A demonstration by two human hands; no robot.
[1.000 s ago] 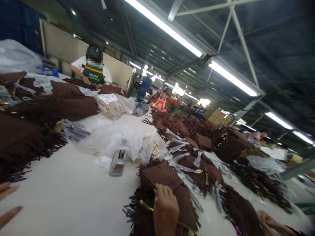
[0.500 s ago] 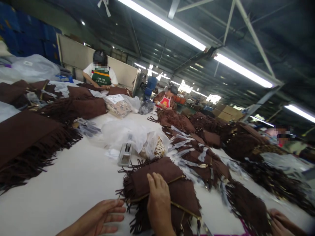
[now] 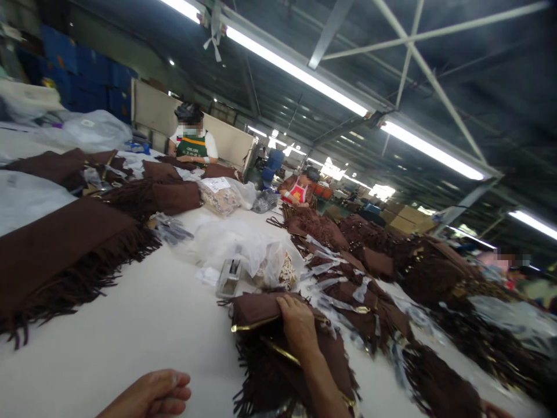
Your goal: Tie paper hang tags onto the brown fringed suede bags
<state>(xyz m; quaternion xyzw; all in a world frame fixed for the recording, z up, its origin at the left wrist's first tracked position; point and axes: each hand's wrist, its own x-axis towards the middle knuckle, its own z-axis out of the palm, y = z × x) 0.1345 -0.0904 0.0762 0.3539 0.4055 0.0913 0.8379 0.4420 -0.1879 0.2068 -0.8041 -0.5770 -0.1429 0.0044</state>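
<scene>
My right hand point(image 3: 298, 319) is closed over the far side of a brown fringed pouch point(image 3: 255, 310) with a gold zip edge. This pouch is on top of a small stack, and its near edge stands a little off the brown fringed pouch point(image 3: 333, 357) below. The right fingertips are partly hidden by the fold. My left hand point(image 3: 163, 395) hovers over the white table, left of the stack, its fingers loosely curved and holding nothing. A grey metal tape dispenser-like box point(image 3: 229, 278) stands just beyond the stack.
A large brown fringed piece point(image 3: 65, 249) lies on the left of the white table point(image 3: 143, 325). Clear plastic bags point(image 3: 230, 241) and more brown fringed pouches point(image 3: 361, 313) with wrapped straps lie beyond. Another person's hand point(image 3: 496, 409) shows at the right edge. Two co-workers sit farther back.
My right hand has moved forward from lying on the top pouch to gripping its far side, and the pouch has shifted and tilted. My left hand has drawn back leftward from the stack.
</scene>
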